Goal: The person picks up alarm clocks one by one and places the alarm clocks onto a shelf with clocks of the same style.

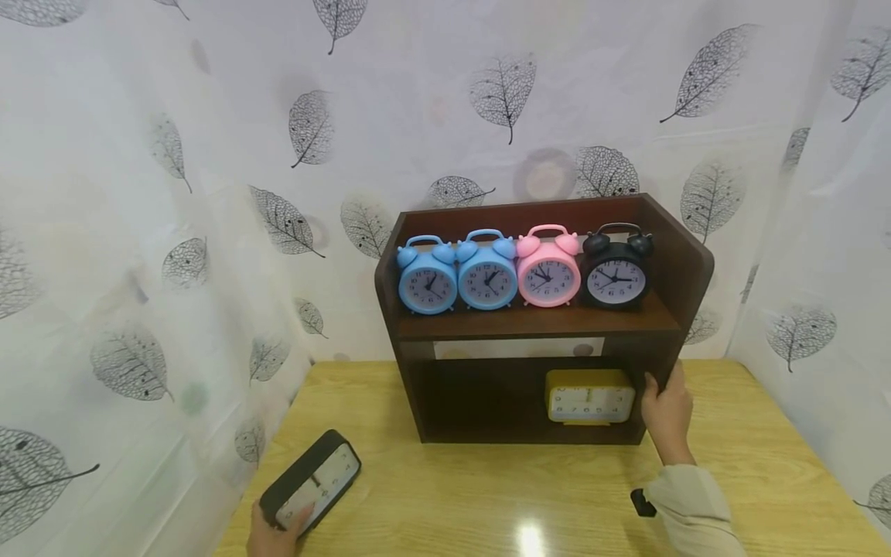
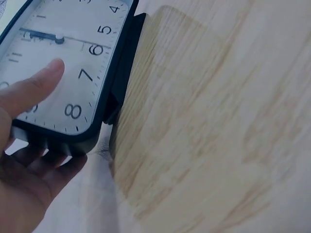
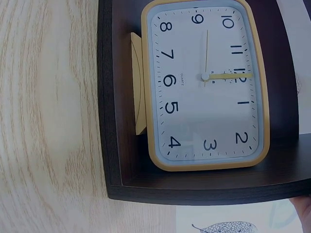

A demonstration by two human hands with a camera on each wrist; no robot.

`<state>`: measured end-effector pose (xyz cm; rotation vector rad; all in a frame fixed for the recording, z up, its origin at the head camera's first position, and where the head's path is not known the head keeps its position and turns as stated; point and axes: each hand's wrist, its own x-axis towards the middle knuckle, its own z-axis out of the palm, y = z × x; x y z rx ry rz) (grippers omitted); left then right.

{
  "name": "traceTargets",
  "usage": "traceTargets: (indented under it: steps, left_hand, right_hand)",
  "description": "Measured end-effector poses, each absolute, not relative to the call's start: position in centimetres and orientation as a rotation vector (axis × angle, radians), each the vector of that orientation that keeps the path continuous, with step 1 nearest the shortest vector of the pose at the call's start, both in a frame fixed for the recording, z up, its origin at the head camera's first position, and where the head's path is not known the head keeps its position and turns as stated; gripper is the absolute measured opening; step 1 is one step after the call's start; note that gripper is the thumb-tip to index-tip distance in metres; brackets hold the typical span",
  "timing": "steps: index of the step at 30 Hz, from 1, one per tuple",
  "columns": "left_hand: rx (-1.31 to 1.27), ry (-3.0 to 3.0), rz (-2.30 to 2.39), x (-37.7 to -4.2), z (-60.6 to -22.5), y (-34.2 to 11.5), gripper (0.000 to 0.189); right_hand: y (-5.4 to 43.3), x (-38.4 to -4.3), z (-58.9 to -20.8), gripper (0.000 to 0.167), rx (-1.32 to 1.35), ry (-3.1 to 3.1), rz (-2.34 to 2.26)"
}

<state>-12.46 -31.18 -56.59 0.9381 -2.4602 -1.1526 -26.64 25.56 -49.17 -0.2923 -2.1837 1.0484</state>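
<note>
My left hand (image 1: 277, 534) grips one end of a black rectangular clock (image 1: 313, 483), thumb over its white dial and fingers behind. In the left wrist view the clock is tilted above the wooden surface. On the right, my right hand (image 1: 668, 406) holds the right side panel of a dark brown two-tier shelf (image 1: 487, 325); in the right wrist view only a bit of that hand shows at the edge. A yellow rectangular clock (image 3: 209, 121) stands on the lower tier, at its right end, close to that panel.
Along the upper tier stand two blue twin-bell alarm clocks (image 1: 428, 286), a pink one (image 1: 550, 271) and a black one (image 1: 616, 271). The shelf stands on a light wooden table (image 1: 487, 495), before a leaf-patterned curtain (image 1: 209, 155). A small black object (image 1: 643, 503) shows by the right sleeve.
</note>
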Motion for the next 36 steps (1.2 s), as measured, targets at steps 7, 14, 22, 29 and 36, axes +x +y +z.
traceTargets:
  steps: [7,14,22,29,36]
  left_hand:
    - [0.945,-2.454,-1.195,-12.6,-56.9,-31.7,0.086]
    - [0.928,-2.438,-1.371,-12.8,-57.2,-31.9,0.090]
    - [0.920,-2.518,-1.441,-13.0,-57.1,-32.4,0.090]
    - [0.900,-2.539,-1.442,-12.9,-56.7,-32.4,0.091]
    - [0.898,-2.523,-1.409,-12.9,-56.9,-32.4,0.085]
  right_hand:
    - [25.4,-26.5,-48.9,0.041,-0.306,-2.201,1.063]
    - [25.4,-26.6,-49.0,0.040,-0.300,-2.190,1.065]
    - [25.4,-26.6,-49.0,0.041,-0.294,-2.187,1.057]
    - [25.5,-26.7,-49.2,0.040,-0.293,-2.178,1.050]
    - [25.5,-26.5,-49.1,0.041,-0.297,-2.197,1.059]
